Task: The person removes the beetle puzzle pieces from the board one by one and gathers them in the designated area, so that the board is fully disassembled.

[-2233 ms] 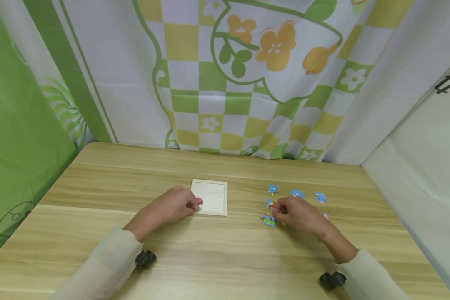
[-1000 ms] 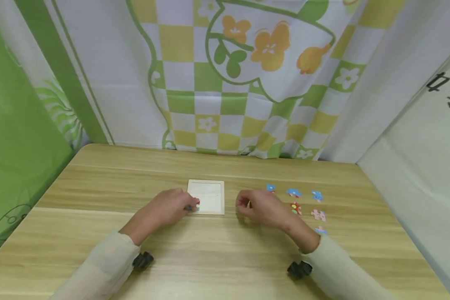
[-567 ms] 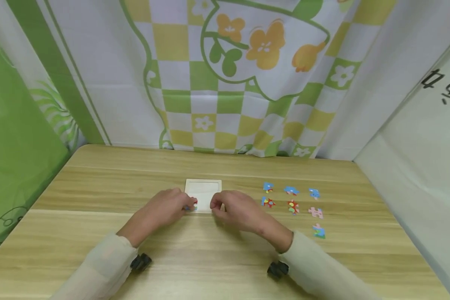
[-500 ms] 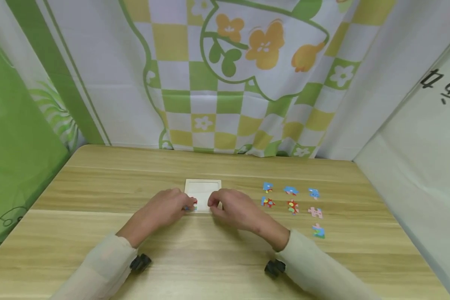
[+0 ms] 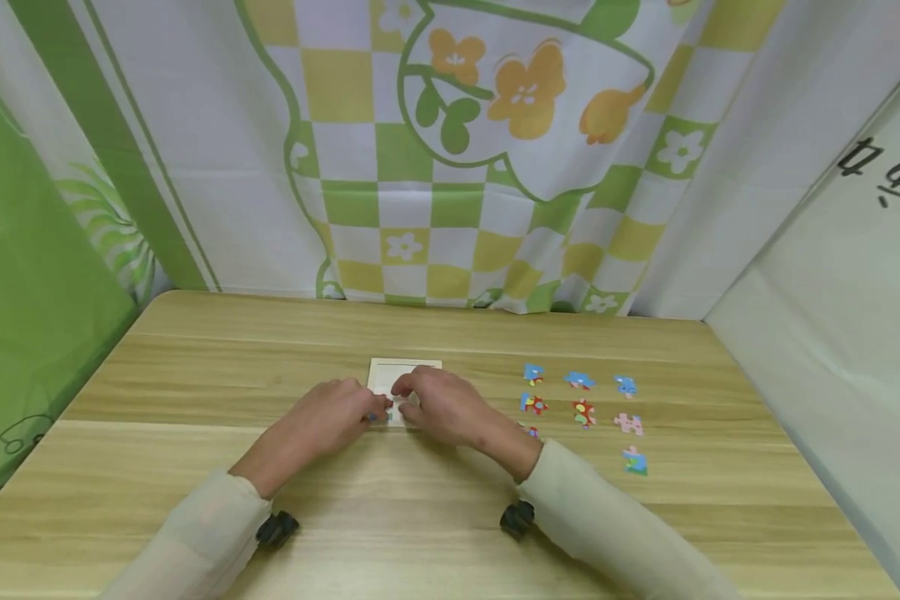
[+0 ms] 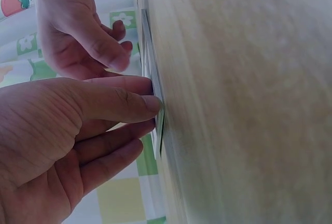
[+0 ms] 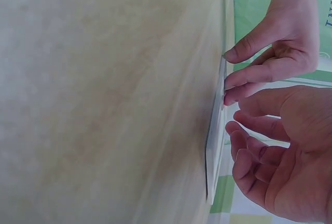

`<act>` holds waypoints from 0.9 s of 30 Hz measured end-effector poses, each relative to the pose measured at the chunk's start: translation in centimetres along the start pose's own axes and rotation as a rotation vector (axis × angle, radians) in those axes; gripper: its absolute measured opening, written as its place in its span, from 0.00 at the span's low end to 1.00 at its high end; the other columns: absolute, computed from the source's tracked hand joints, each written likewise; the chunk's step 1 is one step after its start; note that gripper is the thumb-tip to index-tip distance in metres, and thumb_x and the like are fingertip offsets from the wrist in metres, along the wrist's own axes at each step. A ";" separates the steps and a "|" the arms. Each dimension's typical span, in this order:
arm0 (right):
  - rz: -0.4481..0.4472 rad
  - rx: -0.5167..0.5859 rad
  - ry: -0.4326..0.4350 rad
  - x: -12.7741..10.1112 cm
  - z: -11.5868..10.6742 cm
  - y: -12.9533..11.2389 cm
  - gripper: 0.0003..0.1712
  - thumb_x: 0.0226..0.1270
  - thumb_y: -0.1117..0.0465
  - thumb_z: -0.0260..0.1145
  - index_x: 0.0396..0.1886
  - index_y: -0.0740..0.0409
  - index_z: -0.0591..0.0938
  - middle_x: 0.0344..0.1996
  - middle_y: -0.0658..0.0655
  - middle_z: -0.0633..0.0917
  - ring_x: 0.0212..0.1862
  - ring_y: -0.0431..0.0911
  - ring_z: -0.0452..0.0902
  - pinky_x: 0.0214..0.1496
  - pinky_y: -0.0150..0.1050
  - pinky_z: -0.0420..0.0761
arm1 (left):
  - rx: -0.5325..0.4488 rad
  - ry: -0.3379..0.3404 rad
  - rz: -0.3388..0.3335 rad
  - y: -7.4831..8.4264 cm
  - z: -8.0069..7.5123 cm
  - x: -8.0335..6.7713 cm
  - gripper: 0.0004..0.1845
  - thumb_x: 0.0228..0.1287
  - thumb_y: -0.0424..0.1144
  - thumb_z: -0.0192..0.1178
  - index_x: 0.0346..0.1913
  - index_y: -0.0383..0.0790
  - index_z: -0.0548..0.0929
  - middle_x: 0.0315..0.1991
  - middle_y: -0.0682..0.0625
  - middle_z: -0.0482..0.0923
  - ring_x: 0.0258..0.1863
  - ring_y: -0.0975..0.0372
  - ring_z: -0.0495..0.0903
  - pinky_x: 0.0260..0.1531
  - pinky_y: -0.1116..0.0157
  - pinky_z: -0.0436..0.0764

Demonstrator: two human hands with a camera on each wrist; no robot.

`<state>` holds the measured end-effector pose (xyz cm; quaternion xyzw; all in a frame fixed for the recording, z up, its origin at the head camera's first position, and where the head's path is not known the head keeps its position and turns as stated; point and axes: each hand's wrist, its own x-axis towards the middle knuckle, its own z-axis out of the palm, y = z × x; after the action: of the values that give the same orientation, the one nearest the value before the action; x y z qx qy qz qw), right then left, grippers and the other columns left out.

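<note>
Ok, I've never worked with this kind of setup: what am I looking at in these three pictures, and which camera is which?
There is no machine here: a person works with two bare hands at a wooden table.

The wide picture comes from a camera on the person's head, looking down at both hands. The two close, sideways pictures come from cameras strapped to each wrist, so the table looks tipped on edge.

A pale square puzzle tray lies in the middle. The left hand presses its fingertips on the tray's near left corner, where a small coloured piece peeks out. The right hand is over the tray with curled fingers; whether it holds a piece cannot be seen.

To the right lie loose puzzle pieces in rows, blue, red and pink.
</note>
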<state>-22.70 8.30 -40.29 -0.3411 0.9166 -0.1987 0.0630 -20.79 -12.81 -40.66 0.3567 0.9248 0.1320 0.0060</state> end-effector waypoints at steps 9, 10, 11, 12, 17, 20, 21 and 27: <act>-0.008 -0.012 -0.033 0.5 0.3 0.2 0.16 0.72 0.58 0.69 0.55 0.57 0.87 0.48 0.54 0.85 0.50 0.47 0.80 0.53 0.47 0.81 | 0.014 0.042 0.060 -0.2 0.1 0.1 0.14 0.59 0.24 0.70 0.25 0.48 0.87 0.23 0.59 0.75 0.22 0.66 0.67 0.22 0.67 0.71; -0.005 -0.015 -0.038 0.5 0.3 0.2 0.16 0.71 0.57 0.70 0.55 0.56 0.87 0.48 0.54 0.85 0.51 0.47 0.80 0.53 0.47 0.81 | 0.013 0.051 0.067 -0.2 0.1 0.0 0.14 0.59 0.24 0.70 0.25 0.49 0.87 0.23 0.60 0.76 0.23 0.66 0.68 0.22 0.67 0.71; -0.002 -0.019 -0.042 0.6 0.3 0.2 0.16 0.71 0.56 0.70 0.54 0.55 0.87 0.48 0.54 0.85 0.51 0.47 0.79 0.53 0.47 0.81 | 0.011 0.058 0.072 -0.2 0.1 0.0 0.14 0.59 0.25 0.70 0.25 0.49 0.87 0.23 0.60 0.77 0.23 0.66 0.68 0.22 0.67 0.72; -0.001 -0.023 -0.046 0.6 0.3 0.2 0.16 0.71 0.56 0.71 0.54 0.55 0.87 0.48 0.54 0.85 0.51 0.47 0.79 0.53 0.47 0.81 | 0.010 0.065 0.078 -0.2 0.1 0.0 0.13 0.59 0.25 0.70 0.26 0.49 0.87 0.23 0.60 0.78 0.23 0.66 0.69 0.23 0.67 0.72; 0.002 -0.024 -0.045 0.8 0.4 0.3 0.14 0.70 0.56 0.72 0.52 0.53 0.88 0.48 0.53 0.85 0.52 0.47 0.80 0.54 0.48 0.81 | 0.006 0.086 0.091 -0.2 0.0 -0.1 0.13 0.57 0.24 0.70 0.27 0.49 0.88 0.23 0.61 0.79 0.23 0.67 0.69 0.24 0.66 0.74; 0.002 -0.025 -0.045 0.8 0.5 0.2 0.14 0.69 0.56 0.72 0.52 0.53 0.88 0.48 0.52 0.85 0.52 0.46 0.80 0.53 0.48 0.81 | 0.009 0.088 0.083 -0.3 0.1 -0.1 0.14 0.56 0.24 0.70 0.25 0.49 0.86 0.22 0.61 0.76 0.23 0.67 0.68 0.24 0.66 0.74; 0.003 -0.026 -0.047 0.9 0.5 0.2 0.14 0.69 0.56 0.72 0.52 0.53 0.88 0.48 0.52 0.85 0.52 0.46 0.80 0.53 0.48 0.81 | 0.010 0.086 0.076 -0.3 0.1 -0.2 0.14 0.56 0.24 0.70 0.25 0.49 0.85 0.22 0.61 0.76 0.23 0.66 0.68 0.24 0.66 0.74; 0.032 -0.039 -0.062 0.9 0.6 -0.1 0.15 0.69 0.56 0.73 0.52 0.53 0.88 0.47 0.51 0.85 0.50 0.46 0.80 0.52 0.46 0.81 | 0.008 0.067 -0.036 -0.4 0.1 -0.4 0.09 0.55 0.24 0.68 0.32 0.43 0.87 0.25 0.56 0.79 0.23 0.64 0.69 0.25 0.65 0.73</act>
<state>-23.22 7.48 -40.77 -0.3334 0.9233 -0.1691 0.0881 -20.75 -13.26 -40.91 0.3352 0.9313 0.1403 -0.0240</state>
